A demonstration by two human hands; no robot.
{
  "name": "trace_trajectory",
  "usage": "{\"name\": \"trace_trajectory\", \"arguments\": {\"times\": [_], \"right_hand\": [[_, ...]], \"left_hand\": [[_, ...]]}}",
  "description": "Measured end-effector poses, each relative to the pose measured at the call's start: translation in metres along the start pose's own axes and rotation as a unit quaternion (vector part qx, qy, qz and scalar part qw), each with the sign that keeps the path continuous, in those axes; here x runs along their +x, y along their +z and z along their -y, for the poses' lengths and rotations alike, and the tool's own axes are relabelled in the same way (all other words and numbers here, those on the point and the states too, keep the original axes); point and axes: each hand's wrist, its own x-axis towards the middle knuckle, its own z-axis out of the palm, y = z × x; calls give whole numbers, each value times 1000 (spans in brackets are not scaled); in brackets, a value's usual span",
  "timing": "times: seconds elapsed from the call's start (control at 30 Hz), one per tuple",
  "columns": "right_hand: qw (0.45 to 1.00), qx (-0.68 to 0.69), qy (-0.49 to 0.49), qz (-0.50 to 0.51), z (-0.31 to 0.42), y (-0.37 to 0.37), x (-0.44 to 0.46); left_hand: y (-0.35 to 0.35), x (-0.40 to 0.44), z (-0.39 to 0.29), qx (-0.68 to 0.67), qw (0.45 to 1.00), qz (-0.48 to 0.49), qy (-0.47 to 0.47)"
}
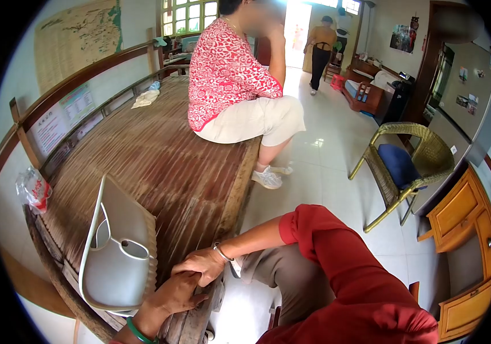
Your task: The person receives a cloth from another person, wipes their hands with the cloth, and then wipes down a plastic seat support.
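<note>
My left hand [175,293], with a green bangle [137,330] at its wrist, is clasped with my right hand [204,265] over the edge of the wooden bed [199,198]. A silver bracelet [220,251] circles my right wrist. The fingers of both hands are closed around each other and partly hidden, while the left thumb sticks out. Beside my left hand, a silvery object [117,275] with two oval openings and a ribbed side stands on the slatted surface.
A seated person [228,80] in a red-and-white patterned top is on the bed's far edge; another person [321,43] walks near the doorway. A wicker chair [429,152] with a blue cushion, a wooden cabinet [457,215] and a refrigerator [472,92] stand right. A plastic bag [34,189] lies left.
</note>
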Motion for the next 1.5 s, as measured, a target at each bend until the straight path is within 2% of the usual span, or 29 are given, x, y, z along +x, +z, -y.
{"name": "trace_trajectory", "arguments": {"times": [0.17,0.23,0.3,0.37,0.4,0.47,0.53,0.57,0.6,0.67,0.7,0.8,0.87,0.97,1.03,1.1,1.17,1.3,1.43,1.5], "right_hand": [[1000,12,-25,-11,-6,0,-3],[992,-34,-93,-73,-9,1,-9],[989,-76,-96,-86,-11,-6,-17],[976,-152,-97,-123,-18,-15,-30],[978,-153,-72,-126,-26,-21,-37],[974,-130,-28,-184,-52,-38,-56],[956,-104,75,-263,-49,-63,-85],[941,-81,106,-312,-57,-71,-99],[920,7,73,-386,-62,-75,-112],[887,38,68,-455,-77,-81,-144],[866,63,132,-478,-75,-83,-162],[791,136,189,-566,-87,-85,-212],[761,141,171,-610,-93,-90,-247],[718,105,215,-653,-81,-113,-300],[675,57,241,-695,-66,-133,-333],[630,-6,276,-726,-44,-157,-364],[580,-21,283,-764,-15,-178,-388],[496,-50,237,-834,18,-208,-441],[458,-87,238,-852,49,-214,-479],[399,-122,256,-872,58,-214,-488]], "left_hand": [[-2,0,-6,8,1000,-20,9],[-4,0,-11,12,999,-36,25],[-11,0,-21,9,998,1,-63],[-14,-3,-22,30,998,-26,-44],[-16,-5,-21,51,997,-54,-25],[-18,-13,-12,72,996,-47,-5],[-15,-18,-5,85,995,-49,17],[-15,-18,-6,85,995,-51,20],[-15,-19,-7,73,997,-38,11],[-15,-20,-9,61,998,-23,4],[-13,-20,-12,43,999,-6,-2],[-6,-21,-10,20,999,25,4],[-5,-18,-11,15,999,39,18],[-9,-14,-20,57,996,2,67],[-9,-15,-20,11,1000,25,11],[-9,-15,-20,27,999,14,21],[-9,-15,-20,43,999,-2,29],[-11,-15,-23,42,999,-2,13],[-9,-16,-22,44,999,-2,7],[-8,-16,-21,44,999,-5,6]]}}
